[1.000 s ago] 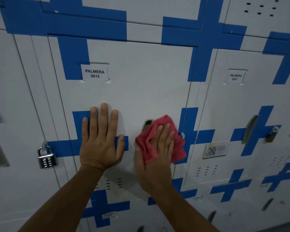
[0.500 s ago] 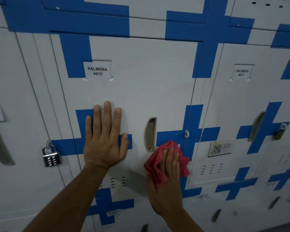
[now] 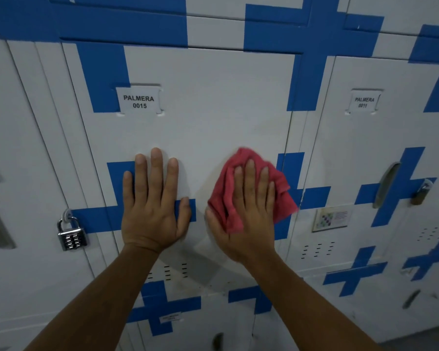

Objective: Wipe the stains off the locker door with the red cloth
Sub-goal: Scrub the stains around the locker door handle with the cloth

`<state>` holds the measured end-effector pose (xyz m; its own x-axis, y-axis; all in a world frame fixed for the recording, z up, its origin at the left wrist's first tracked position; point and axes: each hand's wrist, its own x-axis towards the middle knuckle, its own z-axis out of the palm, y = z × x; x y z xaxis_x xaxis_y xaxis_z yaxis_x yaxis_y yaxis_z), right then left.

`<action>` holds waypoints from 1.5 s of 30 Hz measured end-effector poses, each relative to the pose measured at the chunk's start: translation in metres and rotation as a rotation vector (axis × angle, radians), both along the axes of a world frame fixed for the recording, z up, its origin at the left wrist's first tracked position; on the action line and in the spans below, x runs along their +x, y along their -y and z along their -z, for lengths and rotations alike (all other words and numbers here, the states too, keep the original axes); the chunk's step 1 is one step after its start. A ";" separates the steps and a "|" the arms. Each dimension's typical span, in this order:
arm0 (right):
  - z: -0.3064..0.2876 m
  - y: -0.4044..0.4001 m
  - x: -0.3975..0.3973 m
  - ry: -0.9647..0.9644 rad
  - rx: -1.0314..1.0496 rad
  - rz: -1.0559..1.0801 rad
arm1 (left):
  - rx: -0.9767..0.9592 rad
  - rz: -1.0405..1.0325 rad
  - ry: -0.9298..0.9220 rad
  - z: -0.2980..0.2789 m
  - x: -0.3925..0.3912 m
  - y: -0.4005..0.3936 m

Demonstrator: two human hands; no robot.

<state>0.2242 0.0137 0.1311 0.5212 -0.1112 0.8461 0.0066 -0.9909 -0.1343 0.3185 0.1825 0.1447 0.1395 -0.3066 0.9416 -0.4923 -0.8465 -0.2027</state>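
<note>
The white locker door (image 3: 213, 102) labelled PALMERA 0015 fills the middle of the head view, crossed by blue tape. My right hand (image 3: 246, 219) presses the crumpled red cloth (image 3: 226, 196) flat against the door's right half, covering the recessed handle. The cloth sticks out above and to the right of my fingers. My left hand (image 3: 153, 209) lies flat and spread on the door beside it, over the blue cross, holding nothing. Faint grime shows near the vent slots (image 3: 167, 271) below my hands.
A combination padlock (image 3: 71, 236) hangs at the left door edge. The neighbouring locker 0011 (image 3: 365, 138) on the right has a handle (image 3: 385, 184), a brass padlock (image 3: 421, 192) and a sticker (image 3: 332, 219). More locker doors (image 3: 193, 325) continue below.
My right hand has swept the red cloth up from the lower part of the door, back over the handle. The left hand stays planted in the same spot.
</note>
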 end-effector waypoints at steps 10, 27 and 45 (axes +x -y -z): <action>0.076 0.004 -0.013 -0.097 0.023 0.011 | 0.005 -0.006 0.030 0.000 -0.001 0.001; 0.058 -0.013 -0.009 -0.062 0.225 -0.027 | 0.009 -0.025 0.039 0.001 0.001 0.000; -0.038 -0.015 0.002 0.093 0.130 -0.005 | -0.002 -0.006 0.027 0.001 0.000 0.000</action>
<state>0.2263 0.0287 0.1687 0.4422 -0.2199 0.8695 0.0303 -0.9653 -0.2595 0.3187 0.1825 0.1436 0.1163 -0.3042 0.9455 -0.4813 -0.8500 -0.2143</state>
